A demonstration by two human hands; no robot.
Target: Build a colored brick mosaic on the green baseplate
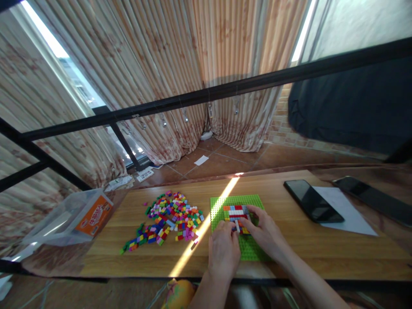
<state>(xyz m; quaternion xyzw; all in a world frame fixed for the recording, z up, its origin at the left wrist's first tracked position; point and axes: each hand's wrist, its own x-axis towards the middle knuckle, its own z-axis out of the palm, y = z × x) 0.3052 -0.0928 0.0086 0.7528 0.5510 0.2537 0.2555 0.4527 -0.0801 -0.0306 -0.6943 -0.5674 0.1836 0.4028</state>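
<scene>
While curtains (154, 64) hang beyond, bricks (185, 214) litter the table (337, 255).

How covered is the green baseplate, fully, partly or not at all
Partly: colourful building bricks cover a patch of the green baseplate, with bare green at its far and near ends.

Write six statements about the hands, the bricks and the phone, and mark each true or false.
1. The left hand and right hand both have fingers over the green baseplate. True.
2. The baseplate is bare. False: rows of coloured bricks sit on it.
3. Many loose bricks lie on the wooden table. True.
4. They lie right of the baseplate. False: left of it.
5. The phone nearest the baseplate overlaps a white sheet. True.
6. Its screen is brightly lit. False: it looks dark.
</scene>
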